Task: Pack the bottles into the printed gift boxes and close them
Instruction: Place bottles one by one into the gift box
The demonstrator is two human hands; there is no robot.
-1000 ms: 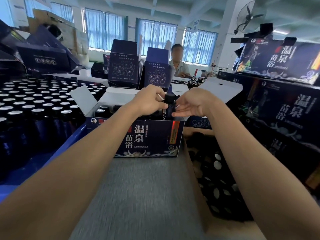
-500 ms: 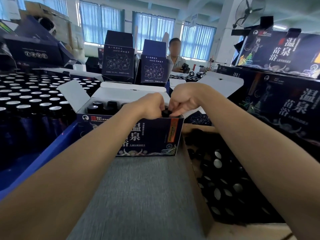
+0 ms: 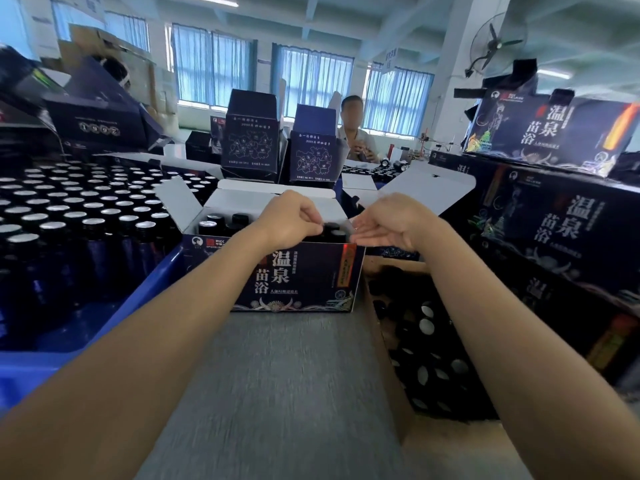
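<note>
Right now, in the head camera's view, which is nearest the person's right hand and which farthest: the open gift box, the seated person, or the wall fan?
1. Open gift box: just beneath the right hand, in front.
2. Seated person: across the table, beyond the box.
3. Wall fan: high on the far pillar, upper right.

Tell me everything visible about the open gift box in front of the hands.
The box is dark blue printed cardboard, white inside, with white Chinese characters and a red-orange strip on its front. It stands upright on the grey table, flaps open, dark capped bottles inside. The left hand curls over its right end and the open right hand sits by that corner; contact unclear.
</note>
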